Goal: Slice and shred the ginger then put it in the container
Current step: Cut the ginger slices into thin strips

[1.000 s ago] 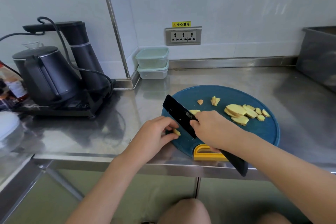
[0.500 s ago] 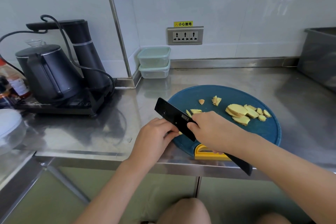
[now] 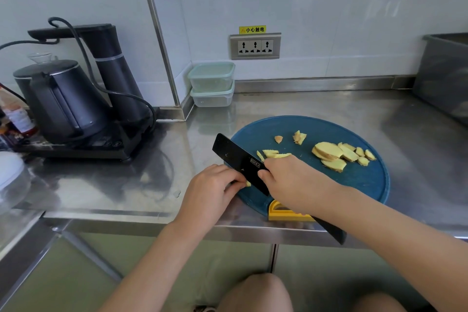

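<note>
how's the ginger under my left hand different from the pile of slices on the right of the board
The ginger piece is pinched by the left hand right beside the knife; the pile of slices lies free and untouched. Only a small bit of the ginger piece shows, while the pile of slices is several broad, overlapping pieces in full view. Both are pale yellow and lie on the blue cutting board.
</note>
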### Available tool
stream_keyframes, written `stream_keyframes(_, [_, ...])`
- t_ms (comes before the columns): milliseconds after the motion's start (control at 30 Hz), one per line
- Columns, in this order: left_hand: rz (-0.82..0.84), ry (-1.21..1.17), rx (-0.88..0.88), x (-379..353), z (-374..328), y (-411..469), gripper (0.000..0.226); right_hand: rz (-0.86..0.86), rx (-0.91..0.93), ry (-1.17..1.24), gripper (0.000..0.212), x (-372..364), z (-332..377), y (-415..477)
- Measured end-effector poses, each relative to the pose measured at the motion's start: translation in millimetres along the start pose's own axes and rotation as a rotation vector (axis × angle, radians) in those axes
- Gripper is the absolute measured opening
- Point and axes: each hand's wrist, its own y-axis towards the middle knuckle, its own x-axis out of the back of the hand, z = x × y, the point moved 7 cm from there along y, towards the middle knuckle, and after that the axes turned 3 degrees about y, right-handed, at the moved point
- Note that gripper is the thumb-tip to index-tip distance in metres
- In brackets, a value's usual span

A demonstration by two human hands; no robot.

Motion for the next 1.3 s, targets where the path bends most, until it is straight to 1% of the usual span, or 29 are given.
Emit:
stream_keyframes(67, [0.005,-0.005,0.007,-1.0,0.3,0.6,0.003,-0.026,-0.014,0.032,0.025,-1.3,-2.3,0.9])
stream_keyframes(167, [0.022,-0.028,0.024,-2.6,2.2,0.8,0.011,-0.047,-0.029,0.039,0.02,-3.8,0.3,0.9])
stream_keyframes(267, [0.029,-0.075,0.041,-2.3,3.6,1.3,0.013,-0.057,-0.034,0.036,0.017,-6.1,2.5,0.9])
stream_keyframes(600, [0.023,-0.123,0.076,-1.3,4.6,1.7,0.013,-0.019,-0.041,0.045,0.022,-7.4,-3.6,7.3])
stream_keyframes(1000, [0.012,-0.061,0.043,-0.1,1.0,0.6,0.01,-0.037,-0.041,0.047,0.023,-6.2,-4.9,7.6])
stream_keyframes(1167, [0.019,-0.063,0.035,0.9,-1.6,1.1,0.012,-0.037,-0.031,0.025,0.02,-7.0,-2.8,6.6])
stream_keyframes(1233, [0.016,-0.069,0.04,1.3,-0.8,1.8,0.013,-0.013,-0.026,-0.015,0.018,-8.3,0.1,3.9])
stream_keyframes(1267, [0.016,-0.072,0.042,1.2,-0.4,2.2,0.013,-0.021,-0.037,-0.01,0.019,-10.0,1.9,2.8])
stream_keyframes(1300, [0.017,-0.075,0.041,1.1,-0.6,2.3,0.014,-0.04,-0.07,0.048,0.023,-8.9,4.2,-1.3])
